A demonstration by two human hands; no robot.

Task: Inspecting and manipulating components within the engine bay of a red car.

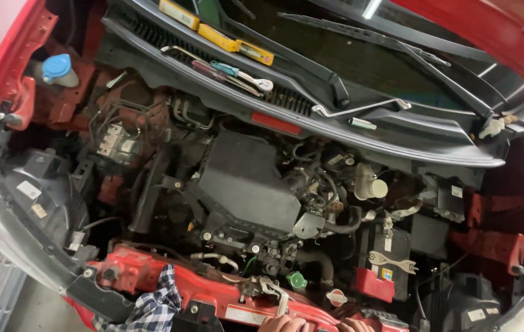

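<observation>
I look down into the open engine bay of a red car. Only the fingers of my left hand (pixel 283 324) and my right hand (pixel 358 324) show at the bottom edge, lying on the red front crossmember (pixel 212 289). The rest of both hands is cut off by the frame. Closest to them are a green cap (pixel 297 280), a round red and white cap (pixel 336 297) and the hood latch (pixel 268 288). A black air cleaner box (pixel 243 181) sits in the middle of the bay.
A blue and white checked cloth (pixel 151 307) hangs over the crossmember at left. A spanner (pixel 391 262) lies on the battery (pixel 391 246), beside a red terminal cover (pixel 372 284). Yellow tools (pixel 216 35) and screwdrivers (pixel 234 74) rest on the cowl. A blue reservoir cap (pixel 57 66) sits far left.
</observation>
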